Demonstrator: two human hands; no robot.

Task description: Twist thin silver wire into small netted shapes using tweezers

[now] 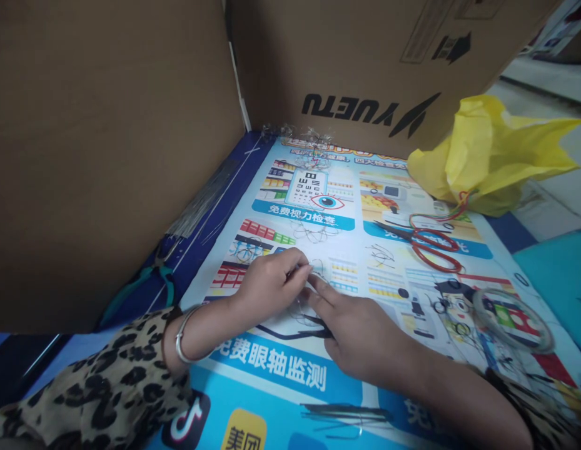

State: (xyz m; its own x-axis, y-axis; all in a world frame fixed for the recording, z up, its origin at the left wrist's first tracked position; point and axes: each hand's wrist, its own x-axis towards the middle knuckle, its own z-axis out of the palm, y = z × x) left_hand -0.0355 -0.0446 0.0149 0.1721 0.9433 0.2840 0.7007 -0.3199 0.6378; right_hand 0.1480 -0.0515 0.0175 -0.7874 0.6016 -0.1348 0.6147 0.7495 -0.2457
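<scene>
My left hand (pixel 271 284) is pinched shut on a thin piece of wire (pixel 313 270) just above the printed poster (pixel 281 369) that covers the table. My right hand (pixel 360 337) lies beside it with the forefinger stretched toward the same wire and the other fingers curled over a small dark bundle of wire pieces (pixel 313 322). A silver bangle (pixel 181 337) sits on my left wrist under a leopard-print sleeve.
Red-handled scissors (pixel 431 247) lie at the right. A clear tape roll (pixel 513 319) sits further right. Green-handled pliers (pixel 144 281) and a bundle of straight wires (pixel 201 203) lie along the left cardboard wall. A yellow plastic bag (pixel 487 156) is at the back right.
</scene>
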